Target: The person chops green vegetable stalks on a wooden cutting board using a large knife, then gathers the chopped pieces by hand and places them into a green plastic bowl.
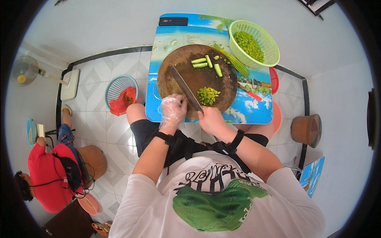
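My right hand (212, 120) grips a cleaver (187, 88) by its handle end, the long dark blade slanting up and left across a round wooden chopping board (178, 59). Left of the blade, at the near edge of the board, is my left hand (173, 108) in a clear plastic glove, fingers curled; whether anything is between them is hidden. A heap of diced green vegetable (208, 95) lies right of the blade. Farther up the board are several cut green strips (200, 63). A long ridged green gourd (235, 62) rests along the board's upper right edge.
A green basket (272, 47) of chopped vegetable stands at the table's far right corner. A peeler (253, 94) with a red handle lies right of the board. A black phone (173, 21) sits far left. On the floor are a blue basket (119, 83) and a seated person (53, 178).
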Demonstrator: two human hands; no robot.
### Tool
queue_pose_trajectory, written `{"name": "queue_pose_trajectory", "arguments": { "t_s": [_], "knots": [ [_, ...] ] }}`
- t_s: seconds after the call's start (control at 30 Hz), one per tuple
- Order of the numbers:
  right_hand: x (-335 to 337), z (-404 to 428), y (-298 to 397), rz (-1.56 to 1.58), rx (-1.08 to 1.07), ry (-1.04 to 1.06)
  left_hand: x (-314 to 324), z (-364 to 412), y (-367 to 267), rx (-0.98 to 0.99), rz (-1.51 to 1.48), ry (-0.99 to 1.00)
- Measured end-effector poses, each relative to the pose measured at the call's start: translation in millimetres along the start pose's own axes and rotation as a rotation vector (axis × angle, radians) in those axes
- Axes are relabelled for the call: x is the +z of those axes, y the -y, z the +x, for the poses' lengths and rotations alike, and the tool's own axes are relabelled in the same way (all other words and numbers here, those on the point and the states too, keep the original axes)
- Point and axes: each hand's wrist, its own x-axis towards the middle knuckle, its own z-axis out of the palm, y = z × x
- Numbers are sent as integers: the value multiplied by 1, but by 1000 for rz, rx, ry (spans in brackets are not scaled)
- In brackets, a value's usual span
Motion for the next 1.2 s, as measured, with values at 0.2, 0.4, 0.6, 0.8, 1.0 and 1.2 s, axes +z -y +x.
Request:
{"name": "queue_pose_trajectory", "arguments": {
  "t_s": [0.2,0.4,0.6,0.8,1.0,1.2],
  "knots": [
    [8,16,-2,-17,-35,-4,0,0,-1,-13,-6,14],
    [5,30,5,20,-6,-29,-1,0,-4,-28,-11,-13],
    [-35,5,8,125,25,-77,-1,3,-1,2,-43,-52],
    [-37,-2,-19,286,226,2,-14,14,-12,-60,34,25],
    [-47,-12,-6,339,395,122,-14,27,3,18,152,219],
    [-27,-8,-20,228,185,22,-16,31,-7,-23,131,249]
  ]
}}
